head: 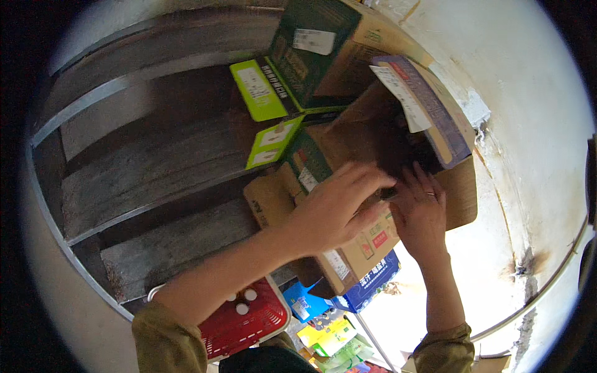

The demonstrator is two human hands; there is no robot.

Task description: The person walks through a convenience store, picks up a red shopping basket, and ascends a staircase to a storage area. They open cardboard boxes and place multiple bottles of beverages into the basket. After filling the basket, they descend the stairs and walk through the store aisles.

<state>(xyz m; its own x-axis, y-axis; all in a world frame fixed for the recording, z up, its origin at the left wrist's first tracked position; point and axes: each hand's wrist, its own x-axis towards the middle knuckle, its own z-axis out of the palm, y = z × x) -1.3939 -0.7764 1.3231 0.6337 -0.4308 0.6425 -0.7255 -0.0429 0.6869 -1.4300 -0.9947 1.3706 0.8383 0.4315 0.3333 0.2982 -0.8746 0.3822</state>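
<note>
An open cardboard carton (368, 242) with raised flaps stands before me, its inside dark. My left hand (343, 205) reaches over its near side, fingers bent and pointing right; whether they hold anything cannot be seen. Beside it, at the carton's opening, my right hand (419, 200) wears a ring, and its fingertips run into shadow. A purple-edged flap (431, 112) with a white label rises beyond the right hand. Behind stands a dark green and brown carton (317, 51), with bright green flaps (263, 91) at its left.
Stair steps (154, 172) with metal edges fill the left. A red plastic basket (242, 321) holding several white-capped items is below my left forearm. Under the open carton are a blue box (373, 279) and colourful packages (329, 333). A stained wall (536, 140) rises at right.
</note>
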